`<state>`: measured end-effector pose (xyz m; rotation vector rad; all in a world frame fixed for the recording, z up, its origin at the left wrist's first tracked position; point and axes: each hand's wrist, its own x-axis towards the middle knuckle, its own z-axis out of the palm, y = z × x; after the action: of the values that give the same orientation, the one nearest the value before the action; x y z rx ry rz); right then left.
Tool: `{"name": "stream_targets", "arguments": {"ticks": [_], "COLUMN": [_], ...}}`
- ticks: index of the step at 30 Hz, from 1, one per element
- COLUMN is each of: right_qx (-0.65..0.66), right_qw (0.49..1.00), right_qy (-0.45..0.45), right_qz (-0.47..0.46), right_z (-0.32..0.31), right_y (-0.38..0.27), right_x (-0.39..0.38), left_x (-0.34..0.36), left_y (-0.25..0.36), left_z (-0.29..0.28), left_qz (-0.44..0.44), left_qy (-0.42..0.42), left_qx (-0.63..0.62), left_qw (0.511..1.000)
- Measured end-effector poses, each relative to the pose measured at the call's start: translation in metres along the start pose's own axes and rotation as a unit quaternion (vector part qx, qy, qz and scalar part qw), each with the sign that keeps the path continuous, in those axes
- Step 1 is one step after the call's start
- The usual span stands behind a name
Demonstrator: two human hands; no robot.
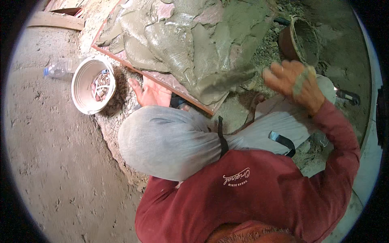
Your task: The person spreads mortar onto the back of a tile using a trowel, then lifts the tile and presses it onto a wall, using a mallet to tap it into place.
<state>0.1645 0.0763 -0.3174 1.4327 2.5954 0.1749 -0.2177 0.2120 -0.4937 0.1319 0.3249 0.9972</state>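
A tile (154, 75) with reddish edges is heaped with wet grey mortar (170, 40). My left hand (152, 91) is palm up beneath its near edge, supporting it, thumb out and fingertips hidden. My right hand (291, 83), blurred and smeared with grey-green, is curled at the right of the mortar around what looks like a trowel, its dark blade (227, 81) smeared by motion over the tile's near right corner.
A white bucket (83, 95) with small pieces stands left, beside a plastic bottle (56, 70). A brown bucket (288, 42) sits back right in rubble (267, 44). A wooden board (54, 20) lies back left. My bent legs (170, 137) are just below the tile.
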Motion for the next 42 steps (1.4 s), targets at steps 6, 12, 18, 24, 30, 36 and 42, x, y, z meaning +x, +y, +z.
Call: {"name": "stream_targets", "arguments": {"ticks": [6,12,18,24,30,36,42], "right_qx": [-0.004,0.109,0.028,0.378,0.810,0.699,0.006], "right_qw": [0.991,0.986,0.982,0.884,0.421,0.641,0.998], "right_qy": [0.072,0.071,0.078,-0.025,-0.031,-0.215,0.046], "right_qz": [0.111,0.105,0.172,0.273,0.407,0.233,-0.049], "right_z": [0.029,0.016,0.038,0.038,0.038,0.006,0.014], "right_y": [0.068,0.018,0.062,0.083,-0.013,0.018,0.067], "right_x": [0.051,0.070,0.068,0.045,0.106,0.144,0.143], "left_x": [0.000,-0.005,0.001,-0.002,-0.002,-0.001,-0.002], "left_y": [-0.006,-0.006,-0.003,-0.003,-0.008,-0.009,-0.011], "left_z": [0.008,0.015,0.000,0.008,0.011,0.015,0.022], "left_qz": [0.020,0.027,0.053,0.039,0.025,0.040,0.031], "left_qy": [0.035,0.042,0.058,0.037,0.031,-0.003,0.000], "left_qx": [0.074,0.055,0.056,0.038,0.032,0.060,0.046], "left_qw": [0.996,0.997,0.995,0.998,0.999,0.997,0.998]}}
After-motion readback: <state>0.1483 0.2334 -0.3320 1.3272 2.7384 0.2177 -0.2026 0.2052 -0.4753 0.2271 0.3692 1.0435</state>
